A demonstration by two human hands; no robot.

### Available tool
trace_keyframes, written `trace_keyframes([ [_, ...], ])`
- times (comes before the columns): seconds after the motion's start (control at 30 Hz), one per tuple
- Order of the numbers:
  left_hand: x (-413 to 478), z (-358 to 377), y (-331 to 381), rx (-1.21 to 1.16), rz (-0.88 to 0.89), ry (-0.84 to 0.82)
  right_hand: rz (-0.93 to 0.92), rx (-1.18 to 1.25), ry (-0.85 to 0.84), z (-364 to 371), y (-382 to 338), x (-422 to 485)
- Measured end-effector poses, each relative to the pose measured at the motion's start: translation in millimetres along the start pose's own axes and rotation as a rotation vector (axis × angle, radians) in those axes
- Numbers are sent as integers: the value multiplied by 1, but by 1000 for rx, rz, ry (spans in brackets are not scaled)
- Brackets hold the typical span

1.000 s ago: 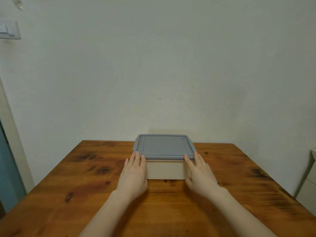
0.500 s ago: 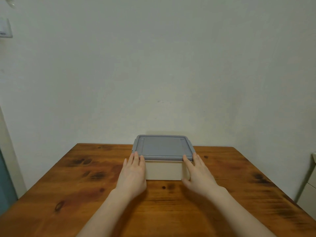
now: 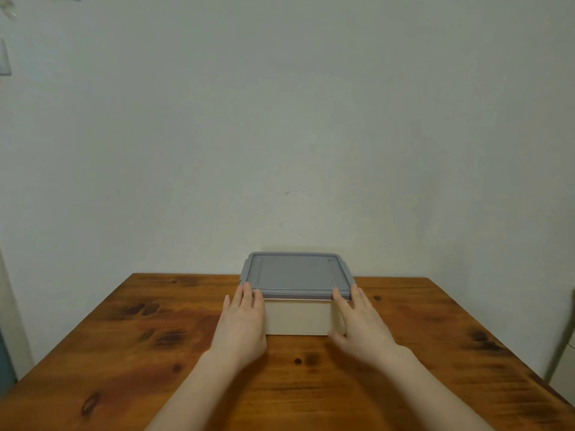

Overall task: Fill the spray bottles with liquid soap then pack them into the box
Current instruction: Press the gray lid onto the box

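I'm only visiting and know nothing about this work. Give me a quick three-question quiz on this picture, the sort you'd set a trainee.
1. True or false: the grey lid sits on the beige box.
2. Where does the box stand on the wooden table? A) at the near edge B) at the far edge, by the wall C) in the left corner
3. How many spray bottles are in view?

Key: 1 true. 2 B. 3 zero; only the left hand and right hand show, with straight fingers against the box's front corners.
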State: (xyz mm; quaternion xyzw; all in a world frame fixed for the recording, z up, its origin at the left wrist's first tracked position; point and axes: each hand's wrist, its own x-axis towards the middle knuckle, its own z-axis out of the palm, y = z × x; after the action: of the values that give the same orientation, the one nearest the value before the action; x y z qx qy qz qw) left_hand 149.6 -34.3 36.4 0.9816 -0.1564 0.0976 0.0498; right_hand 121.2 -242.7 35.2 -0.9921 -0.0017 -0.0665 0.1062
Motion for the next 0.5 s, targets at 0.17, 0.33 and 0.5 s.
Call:
trace_keyframes([
  [0.17, 6, 1, 1, 1, -4, -4, 0, -4, 0, 1, 2, 9],
  [0.33, 12, 2, 1, 13, -5, 0, -1, 2, 2, 3, 3, 15],
  [0.5, 15, 4, 1, 23, -8, 6, -2, -1, -4, 3, 5, 20],
])
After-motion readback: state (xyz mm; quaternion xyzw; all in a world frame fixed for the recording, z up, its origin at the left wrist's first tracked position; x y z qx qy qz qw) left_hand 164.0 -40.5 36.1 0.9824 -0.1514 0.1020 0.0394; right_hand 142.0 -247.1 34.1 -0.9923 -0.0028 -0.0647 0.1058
